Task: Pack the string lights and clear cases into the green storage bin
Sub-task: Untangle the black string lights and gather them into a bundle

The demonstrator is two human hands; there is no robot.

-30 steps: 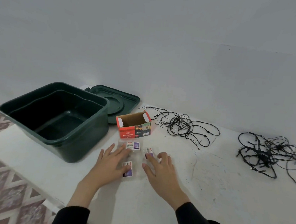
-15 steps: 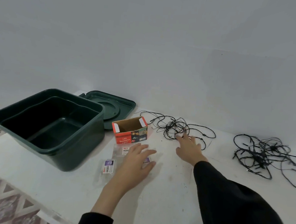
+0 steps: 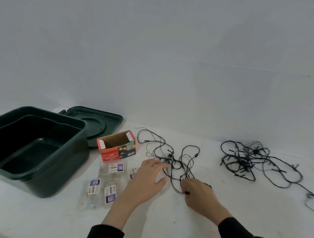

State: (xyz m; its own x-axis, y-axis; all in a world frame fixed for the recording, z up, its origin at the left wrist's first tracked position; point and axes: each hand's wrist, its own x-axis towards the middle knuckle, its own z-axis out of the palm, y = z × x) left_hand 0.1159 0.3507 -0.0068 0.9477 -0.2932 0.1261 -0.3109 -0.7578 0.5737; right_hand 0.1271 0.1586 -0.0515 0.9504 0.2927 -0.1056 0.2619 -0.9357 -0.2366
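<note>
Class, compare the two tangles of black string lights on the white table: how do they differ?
The near tangle of black string lights lies in loose, open loops; the far-right tangle of black string lights is denser and more knotted. The left hand touches the near tangle and the right hand grips its strand; the far-right tangle lies untouched. Both are on the table, outside the dark green plastic bin.

Long black sleeves [image 3: 246, 236] to both wrists
</note>
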